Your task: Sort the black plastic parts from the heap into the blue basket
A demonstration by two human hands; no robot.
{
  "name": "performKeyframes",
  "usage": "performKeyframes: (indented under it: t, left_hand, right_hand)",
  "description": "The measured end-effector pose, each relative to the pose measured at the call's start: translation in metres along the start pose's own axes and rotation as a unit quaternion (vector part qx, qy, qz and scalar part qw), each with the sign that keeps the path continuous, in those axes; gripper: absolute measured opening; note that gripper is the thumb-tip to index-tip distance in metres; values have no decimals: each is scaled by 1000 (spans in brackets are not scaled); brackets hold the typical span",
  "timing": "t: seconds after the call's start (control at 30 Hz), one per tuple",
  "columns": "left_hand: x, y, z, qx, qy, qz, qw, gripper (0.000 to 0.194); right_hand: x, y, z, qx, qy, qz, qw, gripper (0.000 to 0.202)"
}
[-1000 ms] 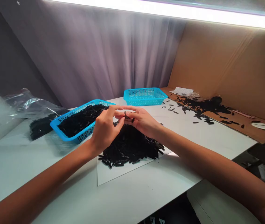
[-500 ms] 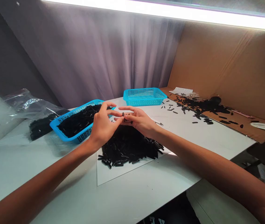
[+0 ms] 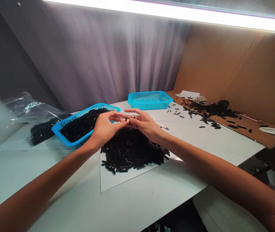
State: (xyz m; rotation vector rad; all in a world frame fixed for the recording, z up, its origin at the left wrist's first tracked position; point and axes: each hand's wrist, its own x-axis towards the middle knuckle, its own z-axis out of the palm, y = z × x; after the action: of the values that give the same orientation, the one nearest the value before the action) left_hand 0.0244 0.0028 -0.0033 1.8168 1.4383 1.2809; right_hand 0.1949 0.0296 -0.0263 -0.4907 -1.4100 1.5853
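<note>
Above a heap of small black pieces (image 3: 135,151) on a white sheet, my two hands meet at the fingertips. My left hand (image 3: 107,125) pinches a small black piece (image 3: 126,119) between thumb and fingers. Beside it, my right hand (image 3: 143,123) has its thumb pressed on small dark pieces at its fingers, with the index finger stretched out. Behind my left hand stands a blue basket (image 3: 67,141) filled with black pieces.
A second blue basket (image 3: 149,104) stands at the back. Black pieces lie scattered on cardboard (image 3: 260,137) at the right, near a paper (image 3: 188,94). Clear plastic bag (image 3: 31,108) at the left, holding black pieces. A lamp hangs overhead.
My left hand's raised index finger has come down and the hand sits slightly lower. My right hand has barely moved.
</note>
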Motion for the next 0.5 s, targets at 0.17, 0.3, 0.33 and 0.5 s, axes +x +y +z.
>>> performKeyframes:
  t: [0.17, 0.3, 0.33, 0.5]
  left_hand:
    - [-3, -2, 4, -6, 1, -7, 1000, 19]
    - [-5, -4, 8, -34, 7, -23, 999, 18]
    - [-5, -5, 8, -42, 10, -28, 999, 19]
    - [-5, -11, 11, -48, 17, -25, 998, 19]
  right_hand:
    - [-1, -1, 2, -12, 21, -28, 999, 30]
    - [-3, 4, 4, -12, 5, -36, 999, 33]
    - [-3, 6, 4, -13, 5, -37, 999, 33]
    - [-3, 12, 5, -9, 15, -35, 999, 32]
